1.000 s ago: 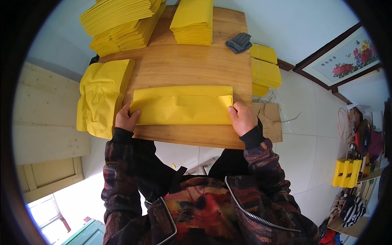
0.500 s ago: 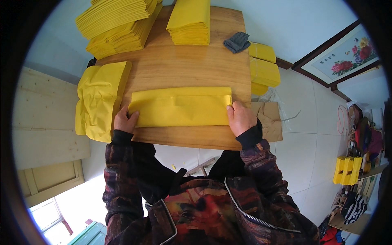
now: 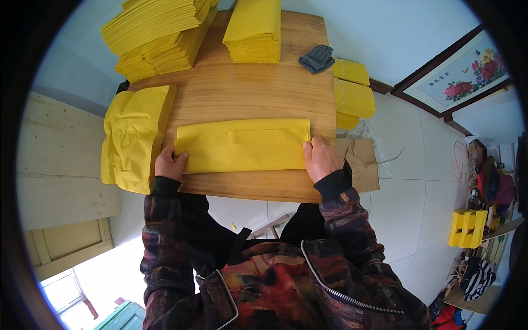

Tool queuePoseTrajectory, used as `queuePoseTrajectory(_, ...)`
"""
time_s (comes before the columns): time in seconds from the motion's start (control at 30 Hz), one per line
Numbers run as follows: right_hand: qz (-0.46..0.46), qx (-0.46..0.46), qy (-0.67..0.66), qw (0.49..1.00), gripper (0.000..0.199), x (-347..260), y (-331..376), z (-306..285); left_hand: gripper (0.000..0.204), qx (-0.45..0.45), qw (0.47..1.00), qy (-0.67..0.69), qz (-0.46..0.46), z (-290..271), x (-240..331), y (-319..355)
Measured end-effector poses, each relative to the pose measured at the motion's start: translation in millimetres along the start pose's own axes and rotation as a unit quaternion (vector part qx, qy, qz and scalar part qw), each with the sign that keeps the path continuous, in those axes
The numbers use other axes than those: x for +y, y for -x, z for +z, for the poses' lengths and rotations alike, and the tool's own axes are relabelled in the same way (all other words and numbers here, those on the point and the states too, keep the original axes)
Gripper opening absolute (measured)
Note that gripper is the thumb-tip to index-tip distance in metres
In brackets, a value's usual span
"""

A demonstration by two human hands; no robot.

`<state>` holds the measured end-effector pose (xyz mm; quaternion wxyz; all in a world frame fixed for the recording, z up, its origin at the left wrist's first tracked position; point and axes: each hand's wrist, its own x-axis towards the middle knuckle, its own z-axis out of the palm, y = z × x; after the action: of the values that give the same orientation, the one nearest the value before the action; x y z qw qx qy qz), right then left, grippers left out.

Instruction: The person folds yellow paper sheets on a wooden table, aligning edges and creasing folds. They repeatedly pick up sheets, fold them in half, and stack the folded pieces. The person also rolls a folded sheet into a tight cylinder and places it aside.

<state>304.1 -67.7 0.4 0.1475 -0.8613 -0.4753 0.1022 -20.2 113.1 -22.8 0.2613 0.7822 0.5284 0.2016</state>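
A long folded yellow sheet (image 3: 242,151), looking like paper or thin cloth, lies flat near the front edge of the wooden table (image 3: 250,91). At its left end my left hand (image 3: 171,162) is closed, thumb on top and fingers partly hidden. My right hand (image 3: 323,158) pinches the opposite end near the corner. Left of my left hand rests a creased yellow bundle (image 3: 132,137) with its edge over the table's side.
Tall stacks of folded yellow sheets stand at the far left (image 3: 157,33) and far middle (image 3: 253,33). A dark grey cloth (image 3: 317,59) lies at the far right corner. Beyond the right edge are yellow bundles (image 3: 355,98) and brown paper (image 3: 360,162).
Along the sheet's far edge the upper fold has come over flatter and the raised strip is less distinct. My right hand has shifted slightly left; both hands keep hold.
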Motion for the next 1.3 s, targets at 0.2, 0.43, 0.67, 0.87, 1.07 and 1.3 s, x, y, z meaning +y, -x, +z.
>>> queuePoseTrajectory(0.2,0.003,-0.001,0.040,0.999,0.031,1,0,1,0.029,0.007,1.000,0.008,0.014,5,-8,-5)
queuePoseTrajectory(0.43,0.006,-0.005,0.062,0.998,0.031,-6,0,-2,0.038,0.003,0.998,-0.045,-0.039,4,-4,-4)
queuePoseTrajectory(0.67,0.007,0.047,0.015,0.999,0.024,-7,3,-3,0.057,0.074,0.997,-0.006,-0.033,8,13,4)
queuePoseTrajectory(0.87,-0.219,0.162,-0.078,0.959,0.024,-38,16,10,0.058,0.082,0.997,-0.015,-0.001,14,1,1)
queuePoseTrajectory(1.07,-0.264,0.028,-0.015,0.964,0.064,-79,23,50,0.059,0.061,0.997,0.041,0.027,16,-13,-6)
queuePoseTrajectory(1.3,-0.218,-0.015,-0.017,0.976,0.081,-70,22,61,0.055,0.062,0.997,-0.019,0.048,13,-16,-9)
